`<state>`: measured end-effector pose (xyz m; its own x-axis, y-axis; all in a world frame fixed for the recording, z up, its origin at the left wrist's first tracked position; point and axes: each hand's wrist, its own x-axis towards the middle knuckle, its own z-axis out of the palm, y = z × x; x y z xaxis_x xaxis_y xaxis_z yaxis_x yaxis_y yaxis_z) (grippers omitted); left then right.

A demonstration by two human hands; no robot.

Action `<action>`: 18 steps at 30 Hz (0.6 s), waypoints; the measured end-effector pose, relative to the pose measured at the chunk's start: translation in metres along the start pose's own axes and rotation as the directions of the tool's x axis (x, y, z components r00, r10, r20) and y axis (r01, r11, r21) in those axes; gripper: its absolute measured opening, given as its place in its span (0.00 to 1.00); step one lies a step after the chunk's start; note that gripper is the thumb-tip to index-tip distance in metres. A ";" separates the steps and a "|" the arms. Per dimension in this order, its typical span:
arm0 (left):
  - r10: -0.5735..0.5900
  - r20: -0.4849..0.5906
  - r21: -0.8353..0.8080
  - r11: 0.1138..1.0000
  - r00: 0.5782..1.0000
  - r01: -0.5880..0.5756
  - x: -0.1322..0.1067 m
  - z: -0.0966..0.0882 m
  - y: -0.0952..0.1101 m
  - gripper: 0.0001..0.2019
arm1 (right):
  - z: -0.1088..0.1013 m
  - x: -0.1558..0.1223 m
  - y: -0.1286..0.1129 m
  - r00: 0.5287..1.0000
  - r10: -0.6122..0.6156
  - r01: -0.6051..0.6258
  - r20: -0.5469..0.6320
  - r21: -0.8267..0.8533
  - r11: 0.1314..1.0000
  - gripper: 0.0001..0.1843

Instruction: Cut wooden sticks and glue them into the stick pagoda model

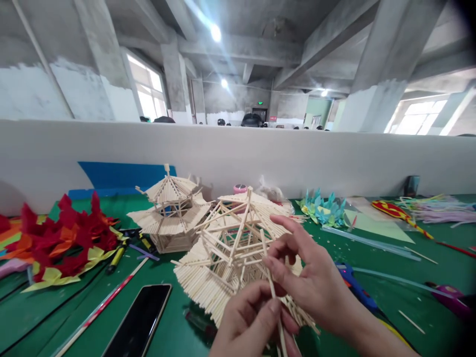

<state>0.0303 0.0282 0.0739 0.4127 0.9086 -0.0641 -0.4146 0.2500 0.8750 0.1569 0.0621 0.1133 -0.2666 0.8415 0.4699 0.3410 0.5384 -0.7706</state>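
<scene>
My left hand pinches a thin pale wooden stick between thumb and fingers, in the lower middle of the view. My right hand is at the stick's upper part, thumb and curled fingers closed on it, the index finger reaching out above. Right behind the hands stands a pavilion model built of wooden sticks. Its lower roof is covered with sticks, while the near side of its upper roof is an open frame. My hands hide part of its front right side.
A second stick pavilion stands behind to the left. Red paper flowers and a phone lie left. To the right are a blue glue gun, clear glue sticks and a teal paper flower. A white partition borders the green table.
</scene>
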 end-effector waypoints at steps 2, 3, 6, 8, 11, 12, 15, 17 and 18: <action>0.039 -0.014 -0.034 0.999 0.999 -0.040 0.008 -0.003 0.000 0.12 | 0.000 0.008 0.000 0.999 -0.036 0.037 0.024 -0.046 0.998 0.29; 0.055 -0.022 -0.042 0.998 0.998 -0.056 0.011 -0.004 0.000 0.12 | -0.001 0.011 0.000 0.998 -0.054 0.055 0.021 -0.069 0.996 0.28; 0.060 -0.049 -0.054 0.997 0.997 -0.063 0.017 -0.007 0.000 0.12 | -0.006 0.024 0.003 0.993 -0.107 0.098 -0.058 -0.135 0.986 0.20; 0.046 -0.071 -0.064 0.997 0.996 -0.050 0.019 -0.008 0.001 0.13 | -0.010 0.032 0.006 0.987 -0.124 0.106 -0.105 -0.165 0.981 0.15; 0.019 -0.132 -0.106 0.994 0.991 -0.033 0.022 -0.009 0.002 0.14 | -0.015 0.044 0.011 0.987 -0.134 0.118 -0.084 -0.178 0.977 0.13; 0.018 -0.152 -0.127 0.991 0.988 -0.038 0.023 -0.009 0.001 0.14 | -0.016 0.048 0.011 0.988 -0.139 0.124 -0.071 -0.179 0.976 0.12; 0.046 -0.164 -0.208 0.975 0.985 -0.080 0.026 -0.009 -0.001 0.15 | -0.016 0.055 0.012 0.988 -0.149 0.139 -0.041 -0.179 0.974 0.10; 0.048 -0.155 -0.254 0.963 0.987 -0.087 0.028 -0.008 -0.003 0.15 | -0.016 0.058 0.011 0.988 -0.157 0.152 -0.012 -0.179 0.972 0.09; 0.038 -0.157 -0.270 0.960 0.987 -0.080 0.029 -0.008 -0.004 0.15 | -0.016 0.059 0.010 0.986 -0.164 0.163 0.008 -0.181 0.970 0.09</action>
<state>0.0377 0.0566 0.0649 0.2643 0.9587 -0.1053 -0.6496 0.2576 0.7153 0.1591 0.1180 0.1406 -0.3265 0.7414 0.5863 0.4507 0.6674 -0.5929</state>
